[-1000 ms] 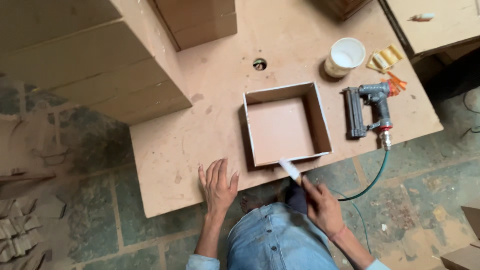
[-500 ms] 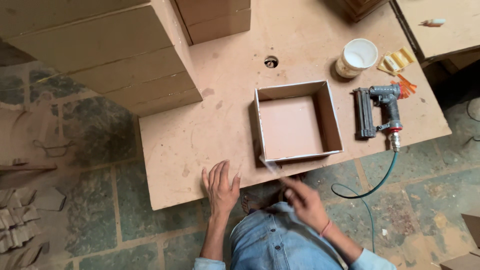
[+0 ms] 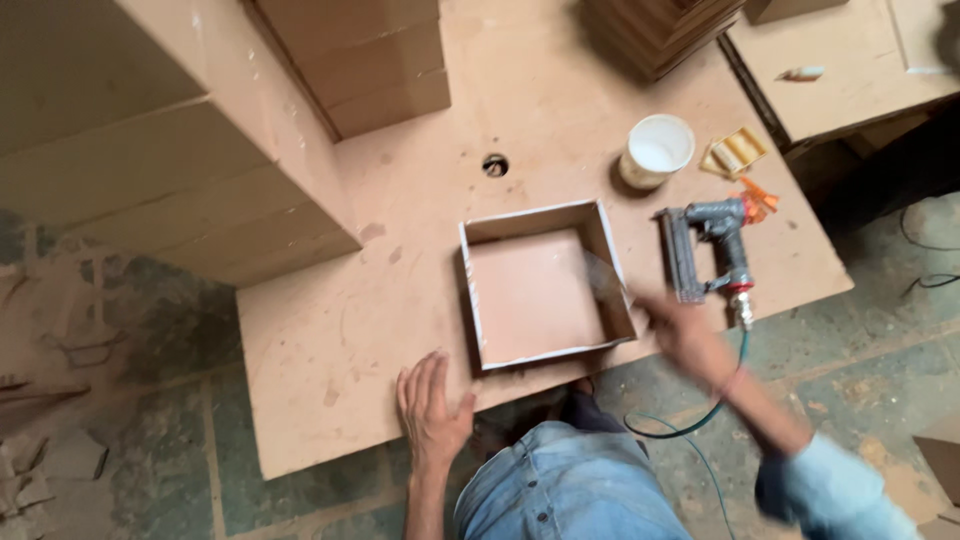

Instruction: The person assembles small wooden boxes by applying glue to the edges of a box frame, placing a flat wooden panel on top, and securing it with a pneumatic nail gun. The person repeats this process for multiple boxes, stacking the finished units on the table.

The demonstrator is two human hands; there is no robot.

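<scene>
A shallow square fibreboard box (image 3: 530, 216) with pale-edged walls lies open side up on the brown worktable (image 3: 330, 320). My left hand (image 3: 432, 415) rests flat, fingers spread, on the table's front edge just left of the box's near corner. My right hand (image 3: 682, 335) is blurred in motion beside the box's right wall. It grips a thin pale stick (image 3: 603, 275) that smears across that wall. What kind of stick it is cannot be made out.
A grey pneumatic nailer (image 3: 705, 255) with a green hose (image 3: 700, 415) lies right of the box. A white cup (image 3: 656, 150) and yellow pieces (image 3: 735, 151) sit behind it. A round hole (image 3: 494, 165) pierces the table. Stacked boards (image 3: 170, 150) rise at left and back.
My right hand swung with the stick from the box's near edge to its right wall. The left hand stayed flat on the table. The view shifted closer.
</scene>
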